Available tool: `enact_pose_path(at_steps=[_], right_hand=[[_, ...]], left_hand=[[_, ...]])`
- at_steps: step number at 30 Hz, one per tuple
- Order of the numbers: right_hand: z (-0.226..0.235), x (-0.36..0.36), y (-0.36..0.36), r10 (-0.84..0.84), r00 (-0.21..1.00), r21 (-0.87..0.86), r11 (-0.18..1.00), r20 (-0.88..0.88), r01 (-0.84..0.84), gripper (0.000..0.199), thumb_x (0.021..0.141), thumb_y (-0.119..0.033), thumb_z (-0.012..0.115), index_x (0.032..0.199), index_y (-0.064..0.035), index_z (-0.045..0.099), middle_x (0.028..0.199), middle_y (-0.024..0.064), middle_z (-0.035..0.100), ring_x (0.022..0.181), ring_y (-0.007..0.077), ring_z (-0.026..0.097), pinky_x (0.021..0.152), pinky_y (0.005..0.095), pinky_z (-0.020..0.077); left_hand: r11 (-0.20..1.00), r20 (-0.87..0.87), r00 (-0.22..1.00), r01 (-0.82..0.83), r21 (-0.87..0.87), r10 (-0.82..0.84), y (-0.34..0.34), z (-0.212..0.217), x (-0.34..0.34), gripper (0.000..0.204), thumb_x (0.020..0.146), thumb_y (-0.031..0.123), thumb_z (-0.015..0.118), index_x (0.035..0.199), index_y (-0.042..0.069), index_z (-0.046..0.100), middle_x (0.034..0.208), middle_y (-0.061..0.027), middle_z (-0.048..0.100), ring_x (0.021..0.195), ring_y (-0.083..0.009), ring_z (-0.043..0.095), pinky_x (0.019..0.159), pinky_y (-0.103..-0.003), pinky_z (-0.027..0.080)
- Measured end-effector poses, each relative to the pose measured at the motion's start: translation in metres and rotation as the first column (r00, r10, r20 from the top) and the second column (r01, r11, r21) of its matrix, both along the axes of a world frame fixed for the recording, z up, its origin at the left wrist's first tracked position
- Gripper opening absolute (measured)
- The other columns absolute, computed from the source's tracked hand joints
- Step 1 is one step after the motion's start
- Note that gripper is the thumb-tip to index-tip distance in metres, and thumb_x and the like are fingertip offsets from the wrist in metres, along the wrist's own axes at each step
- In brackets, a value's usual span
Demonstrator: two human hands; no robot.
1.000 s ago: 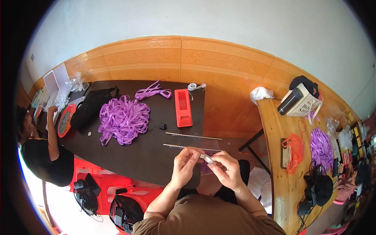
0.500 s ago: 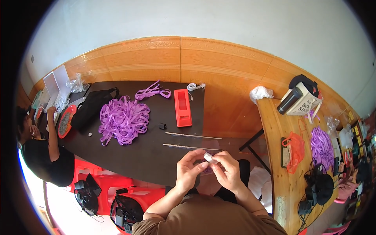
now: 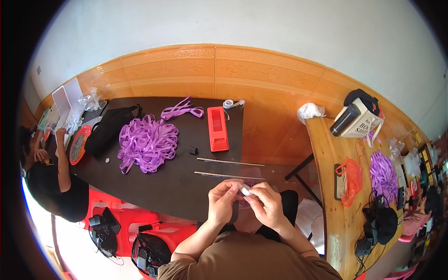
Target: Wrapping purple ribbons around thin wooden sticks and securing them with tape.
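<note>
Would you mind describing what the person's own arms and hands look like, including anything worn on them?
Both forearms come in from the lower edge and are bare up to the elbows. The left hand and right hand are bare too: no gloves, and no rings, watch or bracelet that I can make out. A brown short-sleeved top covers the shoulders and upper arms.

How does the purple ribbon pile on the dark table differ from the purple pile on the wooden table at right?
The ribbon pile on the dark table is larger, spread in loose loops, with a small separate bunch behind it. The pile on the wooden table is narrower, more compact, and sits beside an orange bag. Both are the same purple.
</note>
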State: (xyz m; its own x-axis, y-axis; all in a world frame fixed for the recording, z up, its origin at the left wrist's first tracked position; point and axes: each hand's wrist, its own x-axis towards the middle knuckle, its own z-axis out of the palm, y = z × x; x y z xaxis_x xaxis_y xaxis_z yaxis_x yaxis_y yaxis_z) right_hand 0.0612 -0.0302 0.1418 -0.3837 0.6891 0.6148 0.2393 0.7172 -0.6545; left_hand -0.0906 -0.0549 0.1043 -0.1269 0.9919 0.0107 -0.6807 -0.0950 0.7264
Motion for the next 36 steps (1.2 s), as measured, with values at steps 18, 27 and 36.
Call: enact_pose_path(at_steps=[18, 27, 36], right_hand=[[0.005, -0.015, 0.012, 0.055, 0.993, -0.112, 0.992, -0.100, -0.067, 0.018, 0.079, 0.006, 0.068, 0.096, 0.0048, 0.064, 0.099, 0.0137, 0.061, 0.079, 0.0201, 0.064, 0.066, 0.0270, 0.0504], [-0.004, -0.027, 0.011, 0.042, 0.994, -0.130, 0.990, -0.101, -0.055, 0.019, 0.077, 0.013, 0.061, 0.094, 0.0030, 0.061, 0.099, 0.0134, 0.059, 0.079, 0.0231, 0.064, 0.067, 0.0292, 0.0514], [-0.004, -0.033, 0.008, 0.035, 0.988, -0.204, 0.977, -0.148, -0.065, 0.027, 0.078, 0.015, 0.061, 0.103, 0.0031, 0.058, 0.105, 0.0143, 0.055, 0.075, 0.0176, 0.065, 0.063, 0.0251, 0.0536]], left_hand=[[0.997, -0.225, 0.972, 0.078, 0.010, -0.073, 0.000, 0.002, -0.004, 0.021, 0.100, 0.011, 0.048, 0.103, -0.004, 0.062, 0.088, -0.0037, 0.063, 0.077, -0.0071, 0.055, 0.072, -0.021, 0.046], [0.998, -0.255, 0.966, 0.048, 0.037, -0.037, -0.005, 0.004, -0.014, 0.026, 0.100, 0.013, 0.048, 0.112, -0.007, 0.062, 0.098, -0.0078, 0.061, 0.083, -0.0098, 0.055, 0.071, -0.021, 0.045], [0.973, -0.375, 0.927, 0.091, 0.210, -0.006, -0.011, 0.017, -0.023, 0.039, 0.086, -0.008, 0.062, 0.125, -0.006, 0.055, 0.125, -0.0135, 0.047, 0.104, -0.0183, 0.058, 0.091, -0.031, 0.050]])
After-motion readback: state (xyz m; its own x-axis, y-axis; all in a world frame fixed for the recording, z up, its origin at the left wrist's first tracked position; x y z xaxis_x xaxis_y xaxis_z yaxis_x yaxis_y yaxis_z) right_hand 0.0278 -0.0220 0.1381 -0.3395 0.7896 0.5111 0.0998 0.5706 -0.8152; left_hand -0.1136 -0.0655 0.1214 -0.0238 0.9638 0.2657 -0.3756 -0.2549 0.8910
